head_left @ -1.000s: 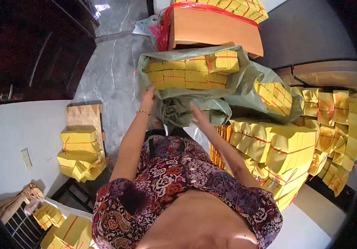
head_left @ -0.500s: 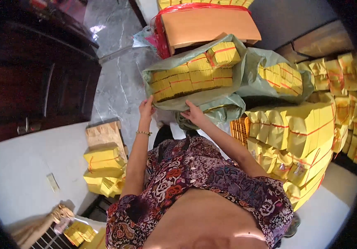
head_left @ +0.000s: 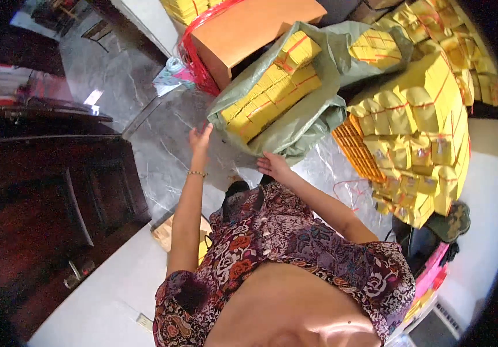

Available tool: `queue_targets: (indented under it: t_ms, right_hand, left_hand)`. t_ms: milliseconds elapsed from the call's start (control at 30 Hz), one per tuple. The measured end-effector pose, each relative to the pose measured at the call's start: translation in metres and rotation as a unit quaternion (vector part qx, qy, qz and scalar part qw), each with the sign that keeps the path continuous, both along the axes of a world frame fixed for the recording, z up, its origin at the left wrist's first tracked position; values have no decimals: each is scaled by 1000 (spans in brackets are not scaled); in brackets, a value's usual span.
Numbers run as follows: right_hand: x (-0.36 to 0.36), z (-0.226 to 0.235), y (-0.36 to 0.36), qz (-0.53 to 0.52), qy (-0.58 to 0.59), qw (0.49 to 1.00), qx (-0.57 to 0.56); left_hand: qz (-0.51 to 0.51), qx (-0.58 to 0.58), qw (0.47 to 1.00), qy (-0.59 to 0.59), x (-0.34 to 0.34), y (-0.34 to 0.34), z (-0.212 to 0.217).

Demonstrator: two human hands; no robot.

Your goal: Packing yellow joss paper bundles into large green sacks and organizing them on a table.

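Left hand (head_left: 200,140) grips the near edge of the green sack (head_left: 312,115); right hand (head_left: 273,166) grasps its lower fold. Yellow paper bundles (head_left: 269,95) lie inside, beyond both hands.

Grey marble floor (head_left: 156,156) bears a green sack (head_left: 301,121) and yellow bundles (head_left: 416,144).

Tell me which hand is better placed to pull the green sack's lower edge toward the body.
Probably the right hand: it rests on the green sack at its lower fold, under the yellow paper bundles. The left hand only reaches the sack's left corner, with its arm stretched out.
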State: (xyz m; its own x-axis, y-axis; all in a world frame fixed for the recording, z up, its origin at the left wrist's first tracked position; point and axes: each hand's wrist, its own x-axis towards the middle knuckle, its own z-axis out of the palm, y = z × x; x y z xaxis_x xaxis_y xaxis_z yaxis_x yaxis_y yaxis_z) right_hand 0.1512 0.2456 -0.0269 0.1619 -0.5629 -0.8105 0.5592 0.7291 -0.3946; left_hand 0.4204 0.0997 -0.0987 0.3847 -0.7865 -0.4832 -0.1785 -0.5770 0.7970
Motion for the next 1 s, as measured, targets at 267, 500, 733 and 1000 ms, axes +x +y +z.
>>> queue_targets:
  t_ms: [267,500,733,1000]
  right_hand:
    - [18,22,-2,-119,65,991,-3]
    - [35,2,-19,-138,14,990,15]
    - [46,16,-53,-151,158,972,83]
    - [81,13,-64,-329,231,909,109]
  left_hand:
    - [-253,-7,953,-163,-31,-61,17]
    - [-369,41,904,-212,-48,-74,16]
    - [-276,-86,927,-238,-22,-109,-7]
    - [-512,24,858,-16,18,-150,73]
